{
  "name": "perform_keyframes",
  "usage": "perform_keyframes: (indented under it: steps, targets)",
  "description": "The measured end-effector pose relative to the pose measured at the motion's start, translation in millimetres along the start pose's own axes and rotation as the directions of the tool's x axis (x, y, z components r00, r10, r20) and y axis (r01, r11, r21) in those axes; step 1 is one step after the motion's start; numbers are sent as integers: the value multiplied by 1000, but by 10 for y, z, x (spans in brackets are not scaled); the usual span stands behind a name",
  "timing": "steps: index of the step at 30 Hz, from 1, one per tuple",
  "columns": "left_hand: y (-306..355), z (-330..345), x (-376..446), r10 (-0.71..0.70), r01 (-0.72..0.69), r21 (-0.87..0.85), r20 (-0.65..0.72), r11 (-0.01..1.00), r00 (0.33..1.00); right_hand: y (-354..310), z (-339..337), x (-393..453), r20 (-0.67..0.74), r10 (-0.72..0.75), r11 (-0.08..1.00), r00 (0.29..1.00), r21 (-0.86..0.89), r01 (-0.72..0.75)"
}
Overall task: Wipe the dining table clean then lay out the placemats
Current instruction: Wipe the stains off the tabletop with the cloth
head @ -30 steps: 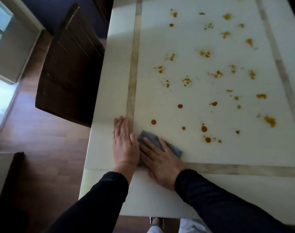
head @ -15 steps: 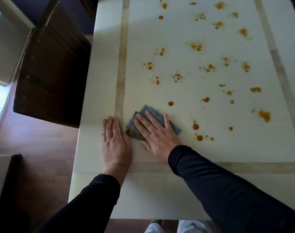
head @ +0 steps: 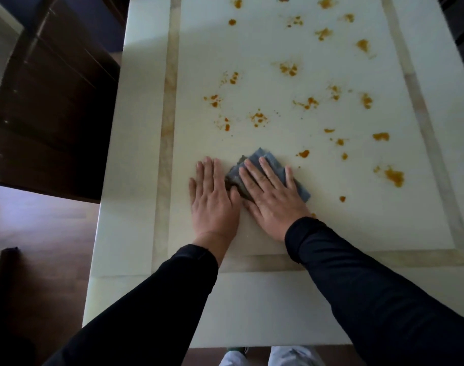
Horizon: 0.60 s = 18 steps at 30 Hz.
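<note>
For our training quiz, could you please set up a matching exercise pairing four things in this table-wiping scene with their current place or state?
Things:
1. left hand
2. right hand
3. folded blue-grey cloth
4. orange sauce stains

States:
A. scattered across the white dining table
B. pressed flat on the cloth
C. flat on bare tabletop
D. pinned under a palm

Pairs: 1-C, 2-B, 3-D, 4-A
</note>
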State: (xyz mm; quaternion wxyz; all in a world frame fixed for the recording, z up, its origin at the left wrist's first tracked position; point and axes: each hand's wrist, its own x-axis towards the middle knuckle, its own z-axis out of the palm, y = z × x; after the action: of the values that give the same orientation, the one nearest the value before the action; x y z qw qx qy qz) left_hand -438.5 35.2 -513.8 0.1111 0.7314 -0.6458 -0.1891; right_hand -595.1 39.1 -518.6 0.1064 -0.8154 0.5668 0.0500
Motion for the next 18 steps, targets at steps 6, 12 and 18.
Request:
perform_keyframes:
  steps: [6, 12, 18]
  targets:
    - [-16, 40, -17, -8, 9, 18, -28, 1000, 1000, 144, -79, 169, -14, 170, 985, 985, 35, -169]
    - [-11, 37, -27, 6, -4, 30, -40, 1000, 999, -39, 106, -525, -62, -27, 999, 998, -23, 26]
    - [-22, 37, -35, 14, -12, 34, -59, 999, 998, 570, 13, -494, -47, 64, 997, 997, -45, -66]
